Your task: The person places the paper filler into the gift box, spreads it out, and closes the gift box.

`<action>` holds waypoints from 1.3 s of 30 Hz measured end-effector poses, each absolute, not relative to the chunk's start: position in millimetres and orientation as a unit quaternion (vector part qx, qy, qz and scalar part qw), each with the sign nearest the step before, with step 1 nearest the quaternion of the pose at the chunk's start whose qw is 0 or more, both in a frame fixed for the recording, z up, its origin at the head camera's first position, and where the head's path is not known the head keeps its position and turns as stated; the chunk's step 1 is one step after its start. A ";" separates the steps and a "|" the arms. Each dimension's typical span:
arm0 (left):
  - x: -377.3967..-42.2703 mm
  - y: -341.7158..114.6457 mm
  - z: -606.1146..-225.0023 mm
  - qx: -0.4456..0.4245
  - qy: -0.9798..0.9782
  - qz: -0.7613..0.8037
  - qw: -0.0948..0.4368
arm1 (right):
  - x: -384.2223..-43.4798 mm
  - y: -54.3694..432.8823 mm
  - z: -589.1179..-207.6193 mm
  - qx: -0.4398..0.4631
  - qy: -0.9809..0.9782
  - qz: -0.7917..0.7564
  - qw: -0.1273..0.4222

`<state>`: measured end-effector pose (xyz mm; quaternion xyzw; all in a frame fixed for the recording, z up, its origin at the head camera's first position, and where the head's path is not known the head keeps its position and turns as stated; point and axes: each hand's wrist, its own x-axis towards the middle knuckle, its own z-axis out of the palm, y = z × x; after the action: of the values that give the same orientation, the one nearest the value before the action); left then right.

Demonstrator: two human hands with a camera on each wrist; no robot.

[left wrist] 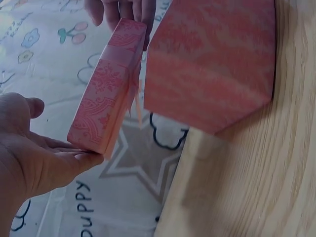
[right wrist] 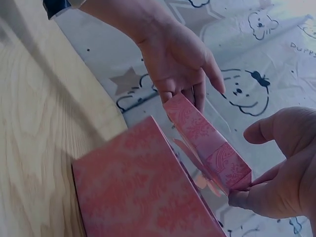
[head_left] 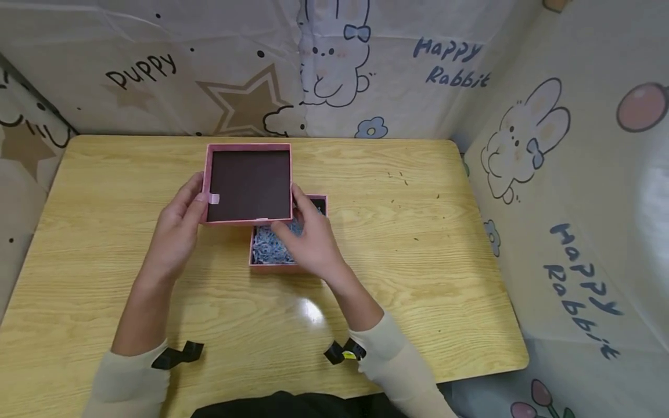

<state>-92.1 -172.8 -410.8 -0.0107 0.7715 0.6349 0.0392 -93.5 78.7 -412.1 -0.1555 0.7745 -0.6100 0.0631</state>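
Note:
Both hands hold a pink patterned box lid (head_left: pixel 251 186), its dark inside turned up to the head camera. My left hand (head_left: pixel 180 226) has it by the left edge, thumb at the rim; my right hand (head_left: pixel 310 238) holds the lower right corner. A ribbon (left wrist: pixel 132 89) hangs from the lid's outer face in the left wrist view. Beneath and slightly right of the lid, the pink box (right wrist: pixel 133 182) stands on the table, filled with blue shredded paper (head_left: pixel 272 247). Lid and right hand hide part of this filling. A small pale tab (head_left: pixel 214 198) shows inside the lid.
The box stands on a light wooden table (head_left: pixel 418 302). Several small dark scraps (head_left: pixel 402 177) lie at the back right. A white sheet (head_left: pixel 219 35) printed with rabbits and stars hangs behind the table and along its right side.

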 end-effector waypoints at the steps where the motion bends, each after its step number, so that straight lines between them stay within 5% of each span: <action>1: -92.6 -169.0 -410.5 -0.006 0.769 0.637 0.041 | -93.0 82.1 -412.7 -0.148 0.775 -0.611 0.062; 23: -103.1 -123.8 -410.9 0.056 0.764 0.641 0.051 | -89.3 128.0 -422.0 -0.058 0.764 -0.643 0.013; 39: -99.2 -119.3 -405.6 0.091 0.759 0.644 -0.038 | -93.5 129.2 -418.8 -0.023 0.720 -0.691 -0.049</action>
<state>-99.2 -119.3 -405.6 0.0905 0.7585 0.6442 -0.0377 -93.5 129.2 -418.8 -0.0230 0.7204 -0.6915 -0.0488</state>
